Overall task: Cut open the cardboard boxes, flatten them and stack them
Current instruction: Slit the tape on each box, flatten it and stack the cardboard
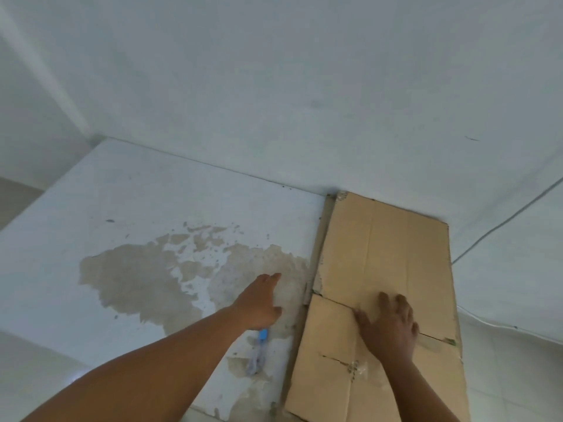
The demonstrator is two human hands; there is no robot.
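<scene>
My hands: right hand (393, 327) spread flat, pressing the flattened cardboard (396, 254); left hand (262, 300) open, fingers straight, holding nothing, just left of the cardboard.
Table (122, 208): white, paint peeled left of the cardboard.
Cardboard: under my right palm, long axis running away from me to the wall; a second edge shows along its left side, so I judge it a stack.
Cutter (259, 351): blue-ended, left of the cardboard, beneath my left wrist, the nearer hand.
Boxes: none standing.

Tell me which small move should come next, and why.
Probably the left hand should draw back and grip the blue-handled tool lying by its wrist: the cardboard already lies flat under the open right hand, so pressing seems done.
</scene>
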